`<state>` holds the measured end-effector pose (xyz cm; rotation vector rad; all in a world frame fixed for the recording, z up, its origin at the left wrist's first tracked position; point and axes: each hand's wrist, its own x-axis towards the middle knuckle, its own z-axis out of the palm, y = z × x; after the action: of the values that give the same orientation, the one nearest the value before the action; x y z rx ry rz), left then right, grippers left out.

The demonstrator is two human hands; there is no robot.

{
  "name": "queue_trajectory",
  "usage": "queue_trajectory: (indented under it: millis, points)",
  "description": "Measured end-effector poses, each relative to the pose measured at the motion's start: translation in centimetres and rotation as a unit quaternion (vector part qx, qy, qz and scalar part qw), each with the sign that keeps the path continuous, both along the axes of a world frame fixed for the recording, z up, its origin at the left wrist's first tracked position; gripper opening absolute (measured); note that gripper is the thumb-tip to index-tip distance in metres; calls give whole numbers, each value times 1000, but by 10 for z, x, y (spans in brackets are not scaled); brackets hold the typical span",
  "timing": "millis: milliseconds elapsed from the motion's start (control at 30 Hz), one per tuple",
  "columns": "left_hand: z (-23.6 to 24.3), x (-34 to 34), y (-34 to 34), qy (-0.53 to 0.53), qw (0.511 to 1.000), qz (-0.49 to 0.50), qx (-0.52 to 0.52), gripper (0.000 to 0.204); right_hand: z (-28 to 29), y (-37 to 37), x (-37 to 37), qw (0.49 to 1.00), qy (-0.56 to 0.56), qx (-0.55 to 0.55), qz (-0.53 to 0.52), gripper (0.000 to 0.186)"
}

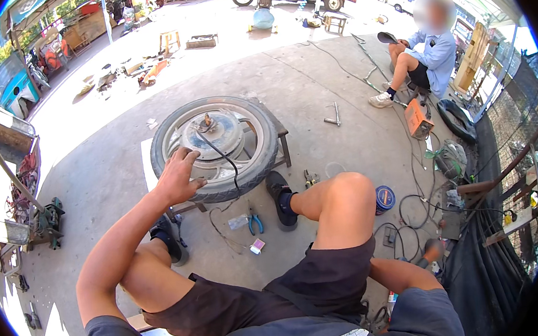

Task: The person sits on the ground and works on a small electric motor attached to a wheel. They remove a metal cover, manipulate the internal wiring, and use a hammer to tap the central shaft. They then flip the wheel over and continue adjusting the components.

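Note:
My left hand (180, 176) is open, its fingers apart, over the near left edge of a spoked wheel (257, 114) with a black tyre and a grey hub motor (215, 140). The fingers hold nothing. The wheel lies flat on a low stand (285, 142) in front of my knees. From the hub's middle a black cable (226, 156) runs over the near rim. My right arm drops behind my right thigh, so the hand is hidden.
Blue-handled pliers (255, 221), a small box (257, 246) and a round blue tin (384, 199) lie on the concrete near my feet. A T-shaped tool (335, 116) lies further off. At right, a person (435, 51) sits near an orange machine (418, 118) and loose cables.

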<state>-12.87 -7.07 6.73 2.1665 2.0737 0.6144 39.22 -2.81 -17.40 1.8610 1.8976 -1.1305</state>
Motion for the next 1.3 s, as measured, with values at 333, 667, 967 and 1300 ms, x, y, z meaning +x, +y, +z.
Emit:
queue_trajectory:
  millis: [333,667,967,1300]
  points:
    - [0,-3,4,-9,1000,17,-25,72,-8,-2,10,1000,-6,-9,-8,35]
    - [-17,-8,16,-12,999,14,-39,73,-26,-1,17,999,-9,-26,-17,36]
    - [-31,-10,18,-14,999,4,-49,74,-26,5,21,999,-10,-32,-20,37]
    - [-32,-11,13,-16,999,-1,-51,71,-17,24,19,999,-37,-33,18,38]
